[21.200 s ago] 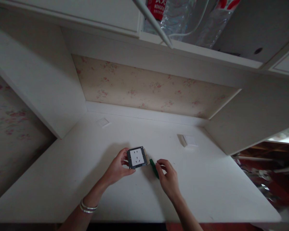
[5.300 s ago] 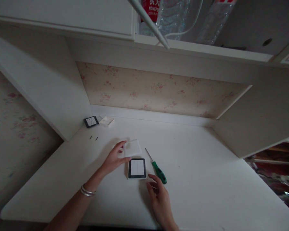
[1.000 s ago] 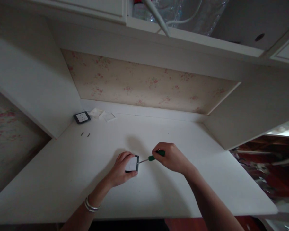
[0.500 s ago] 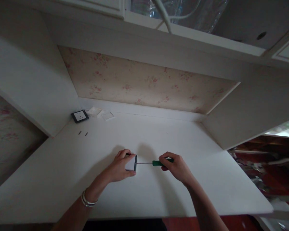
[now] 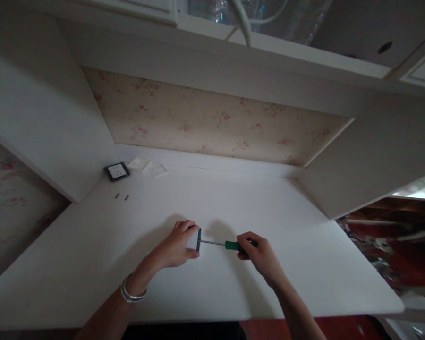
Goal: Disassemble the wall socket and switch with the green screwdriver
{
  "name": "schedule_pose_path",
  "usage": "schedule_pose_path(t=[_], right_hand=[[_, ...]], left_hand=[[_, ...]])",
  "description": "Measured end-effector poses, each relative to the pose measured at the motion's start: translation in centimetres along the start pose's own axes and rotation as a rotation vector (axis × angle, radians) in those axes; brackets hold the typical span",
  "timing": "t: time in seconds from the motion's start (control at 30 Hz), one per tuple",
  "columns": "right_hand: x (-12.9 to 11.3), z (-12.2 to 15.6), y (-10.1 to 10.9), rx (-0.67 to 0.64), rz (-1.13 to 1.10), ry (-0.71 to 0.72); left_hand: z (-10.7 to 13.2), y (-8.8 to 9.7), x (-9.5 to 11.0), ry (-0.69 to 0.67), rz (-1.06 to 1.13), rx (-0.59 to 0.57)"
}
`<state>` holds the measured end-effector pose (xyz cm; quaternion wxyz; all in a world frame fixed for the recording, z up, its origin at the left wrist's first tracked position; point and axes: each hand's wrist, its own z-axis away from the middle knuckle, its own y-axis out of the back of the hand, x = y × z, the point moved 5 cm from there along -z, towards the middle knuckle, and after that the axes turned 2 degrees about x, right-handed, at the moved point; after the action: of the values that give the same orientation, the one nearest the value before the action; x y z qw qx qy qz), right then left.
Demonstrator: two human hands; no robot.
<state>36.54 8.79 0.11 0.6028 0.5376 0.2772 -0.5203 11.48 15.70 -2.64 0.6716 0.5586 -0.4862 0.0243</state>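
Observation:
A wall switch (image 5: 193, 239) with a white face and a dark frame stands tilted on the white desk (image 5: 304, 264). My left hand (image 5: 173, 248) grips it, fingers curled over its top and bottom edges. My right hand (image 5: 260, 255) is closed round the green handle of a screwdriver (image 5: 230, 244). The thin metal shaft lies nearly level, and its tip meets the switch's right edge.
A dark-framed socket (image 5: 116, 171) lies at the desk's back left corner, with white cover plates (image 5: 149, 167) beside it. Two small dark screws (image 5: 122, 196) lie in front of the socket. Side panels flank the desk, and a shelf hangs overhead.
My right hand and the screwdriver have dropped lower and flattened out, the tip staying at the switch's right edge. The left hand has tilted the switch more upright.

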Motion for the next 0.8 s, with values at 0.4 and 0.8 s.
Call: schedule_pose_path(t=[0.4, 0.8], right_hand=[[-8.9, 3.2, -1.3, -0.425, 0.692, 0.844], [-2.5, -1.2, 0.2, -0.315, 0.197, 0.412]], left_hand=[[0.0, -0.3, -0.3, -0.002, -0.010, -0.012], [0.1, -0.4, -0.7, -0.002, 0.047, -0.016]])
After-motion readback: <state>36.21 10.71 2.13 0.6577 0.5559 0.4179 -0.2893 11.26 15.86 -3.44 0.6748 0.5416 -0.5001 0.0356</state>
